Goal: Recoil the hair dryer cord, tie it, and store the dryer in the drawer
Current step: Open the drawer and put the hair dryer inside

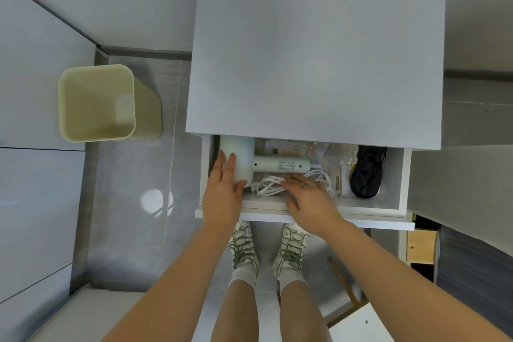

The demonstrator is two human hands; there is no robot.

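A pale white hair dryer (pixel 244 161) lies on its side at the left of the open drawer (pixel 305 215), handle pointing right. Its white cord (pixel 270 186) sits bundled in loops just in front of the handle. My left hand (pixel 223 189) rests flat against the dryer's round head, fingers spread along it. My right hand (pixel 311 200) lies palm down on the cord bundle, fingertips touching the loops. Whether the cord is tied is hidden under my hand.
The drawer also holds clear plastic packets (pixel 337 166) and a black pouch (pixel 366 172) on the right. The white cabinet top (pixel 319 50) overhangs the drawer's back. A beige waste bin (pixel 97 103) stands on the grey floor to the left. My shoes (pixel 269 250) are below the drawer front.
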